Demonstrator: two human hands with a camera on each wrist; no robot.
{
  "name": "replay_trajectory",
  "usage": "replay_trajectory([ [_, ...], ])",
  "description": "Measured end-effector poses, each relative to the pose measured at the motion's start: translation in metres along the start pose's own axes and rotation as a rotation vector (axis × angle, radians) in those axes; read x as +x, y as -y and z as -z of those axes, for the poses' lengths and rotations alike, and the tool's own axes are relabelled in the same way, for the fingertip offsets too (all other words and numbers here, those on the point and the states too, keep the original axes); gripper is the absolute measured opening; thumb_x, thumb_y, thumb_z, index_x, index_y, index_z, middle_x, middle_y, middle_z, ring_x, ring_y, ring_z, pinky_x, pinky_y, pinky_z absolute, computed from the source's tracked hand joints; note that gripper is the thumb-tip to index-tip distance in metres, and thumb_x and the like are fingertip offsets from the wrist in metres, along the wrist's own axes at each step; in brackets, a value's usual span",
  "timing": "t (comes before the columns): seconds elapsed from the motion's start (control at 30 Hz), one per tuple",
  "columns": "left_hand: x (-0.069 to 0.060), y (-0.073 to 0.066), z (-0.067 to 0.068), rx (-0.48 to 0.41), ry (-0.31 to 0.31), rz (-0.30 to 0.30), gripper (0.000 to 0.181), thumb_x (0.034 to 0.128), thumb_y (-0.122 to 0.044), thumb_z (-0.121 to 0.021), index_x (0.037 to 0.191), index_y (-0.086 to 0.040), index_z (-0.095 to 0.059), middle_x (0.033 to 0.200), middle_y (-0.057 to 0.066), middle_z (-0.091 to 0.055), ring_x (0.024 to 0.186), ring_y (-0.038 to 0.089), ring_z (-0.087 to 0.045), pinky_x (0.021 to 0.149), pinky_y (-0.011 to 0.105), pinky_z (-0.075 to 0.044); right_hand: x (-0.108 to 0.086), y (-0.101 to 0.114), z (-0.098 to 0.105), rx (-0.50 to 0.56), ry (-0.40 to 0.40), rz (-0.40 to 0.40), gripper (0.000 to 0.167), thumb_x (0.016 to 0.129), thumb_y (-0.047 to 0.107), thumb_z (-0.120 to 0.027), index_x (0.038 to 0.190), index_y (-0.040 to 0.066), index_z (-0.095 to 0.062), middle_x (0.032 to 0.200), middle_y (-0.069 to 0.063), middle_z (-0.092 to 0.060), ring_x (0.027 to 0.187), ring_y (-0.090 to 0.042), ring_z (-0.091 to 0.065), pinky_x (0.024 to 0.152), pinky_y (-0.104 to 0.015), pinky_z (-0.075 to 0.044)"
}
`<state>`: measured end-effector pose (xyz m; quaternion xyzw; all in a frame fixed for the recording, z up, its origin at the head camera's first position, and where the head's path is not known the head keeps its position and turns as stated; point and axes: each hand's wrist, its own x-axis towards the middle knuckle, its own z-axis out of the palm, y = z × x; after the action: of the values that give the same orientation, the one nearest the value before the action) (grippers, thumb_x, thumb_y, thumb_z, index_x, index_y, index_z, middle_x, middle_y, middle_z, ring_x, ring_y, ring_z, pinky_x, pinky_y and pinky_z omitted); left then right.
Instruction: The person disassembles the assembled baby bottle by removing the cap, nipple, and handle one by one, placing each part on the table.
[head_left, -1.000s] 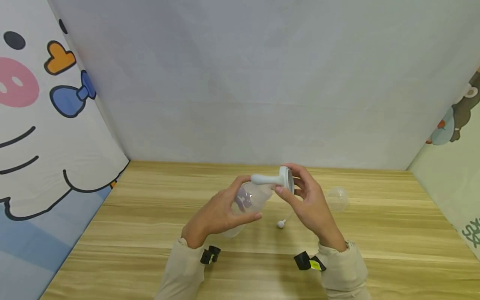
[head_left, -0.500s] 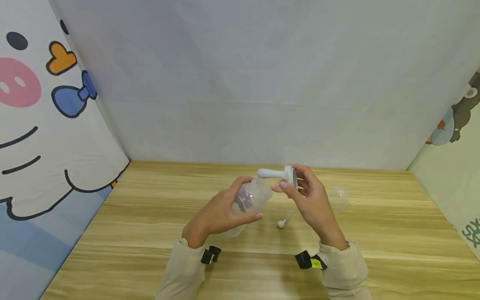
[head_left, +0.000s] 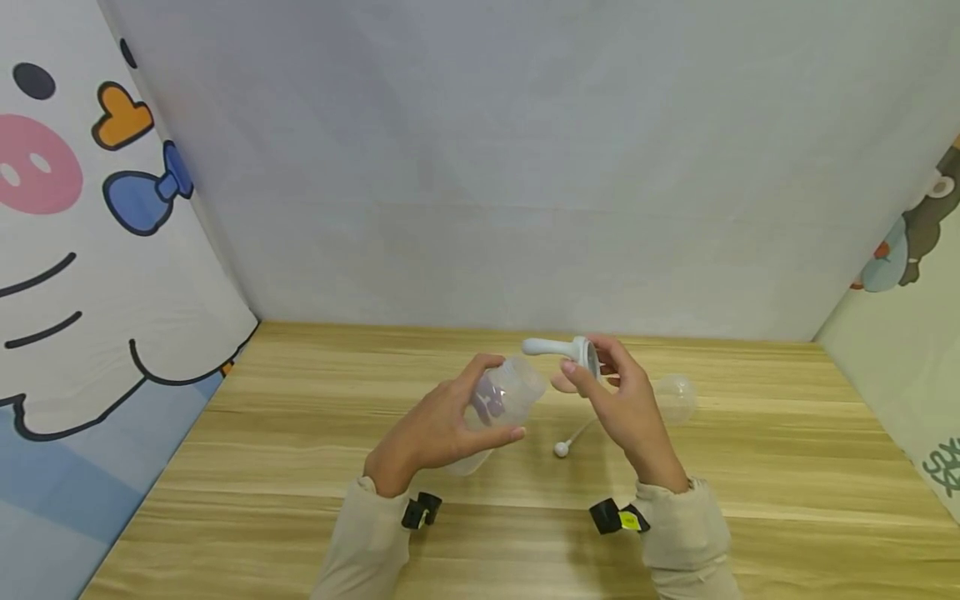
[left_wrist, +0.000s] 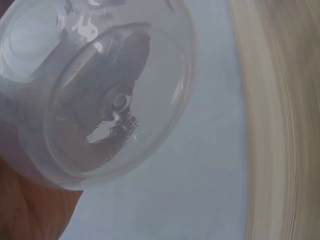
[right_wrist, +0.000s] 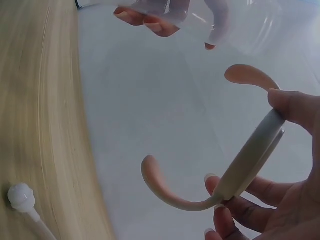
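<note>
My left hand point(head_left: 442, 421) grips a clear baby bottle point(head_left: 510, 392) round its body, its open mouth tilted up to the right. A purple print shows on the bottle's side. In the left wrist view the round base of the bottle point(left_wrist: 120, 100) fills the upper left. My right hand point(head_left: 618, 400) pinches a pale two-handled bottle ring point(head_left: 583, 358) by its rim. The ring is apart from the bottle, just right of its mouth. In the right wrist view both curved handles of the ring point(right_wrist: 250, 155) point toward the bottle.
A thin straw with a white ball end point(head_left: 561, 449) lies on the wooden table point(head_left: 300, 433), partly hidden by my right hand. Beyond that hand is a clear dome cap point(head_left: 677, 398). A pale wall point(head_left: 525, 208) rises behind the table.
My right hand has moved the handle ring slightly right, away from the bottle, uncovering its mouth. The left hand and the bottle have stayed nearly still.
</note>
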<state>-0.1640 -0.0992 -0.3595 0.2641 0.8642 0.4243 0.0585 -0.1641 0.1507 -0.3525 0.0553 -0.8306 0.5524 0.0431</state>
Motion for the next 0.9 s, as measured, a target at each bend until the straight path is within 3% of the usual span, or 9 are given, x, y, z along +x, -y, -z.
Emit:
replay_trajectory([
  [0.17, 0.0, 0.0, 0.0, -0.001, 0.007, -0.001, 0.079, 0.0882, -0.046, -0.075, 0.151, -0.025, -0.032, 0.114, 0.004, -0.066, 0.09, 0.015, -0.065, 0.073, 0.03, -0.055, 0.001, -0.003, 0.002, -0.05, 0.029, -0.058, 0.054, 0.097, 0.046, -0.064, 0.141, 0.017, -0.051, 0.133, -0.011, -0.059, 0.096, -0.021, -0.047, 0.082, -0.033, -0.04],
  [0.3, 0.0, 0.0, 0.0, -0.006, 0.016, 0.002, 0.079, 0.0885, -0.046, -0.075, 0.151, -0.025, -0.032, 0.112, 0.004, -0.066, 0.088, 0.014, -0.065, 0.072, 0.029, -0.055, 0.001, -0.005, 0.003, -0.084, 0.085, -0.095, 0.059, 0.096, 0.05, -0.064, 0.143, 0.018, -0.05, 0.139, -0.013, -0.059, 0.08, -0.018, -0.053, 0.067, -0.029, -0.045],
  [0.57, -0.001, 0.0, 0.001, -0.006, 0.016, -0.001, 0.079, 0.0886, -0.046, -0.075, 0.151, -0.025, -0.032, 0.112, 0.003, -0.067, 0.088, 0.013, -0.066, 0.073, 0.03, -0.055, 0.003, -0.01, 0.002, -0.096, 0.125, -0.125, 0.063, 0.096, 0.051, -0.065, 0.146, 0.017, -0.047, 0.14, -0.015, -0.058, 0.094, -0.028, -0.062, 0.076, -0.032, -0.048],
  [0.9, 0.0, 0.001, 0.0, -0.004, 0.016, -0.008, 0.079, 0.0889, -0.045, -0.075, 0.152, -0.024, -0.032, 0.113, 0.005, -0.066, 0.088, 0.014, -0.066, 0.072, 0.029, -0.055, 0.005, -0.015, 0.002, -0.118, 0.132, -0.172, 0.069, 0.094, 0.054, -0.065, 0.148, 0.015, -0.045, 0.143, -0.017, -0.057, 0.098, -0.026, -0.066, 0.086, -0.037, -0.054],
])
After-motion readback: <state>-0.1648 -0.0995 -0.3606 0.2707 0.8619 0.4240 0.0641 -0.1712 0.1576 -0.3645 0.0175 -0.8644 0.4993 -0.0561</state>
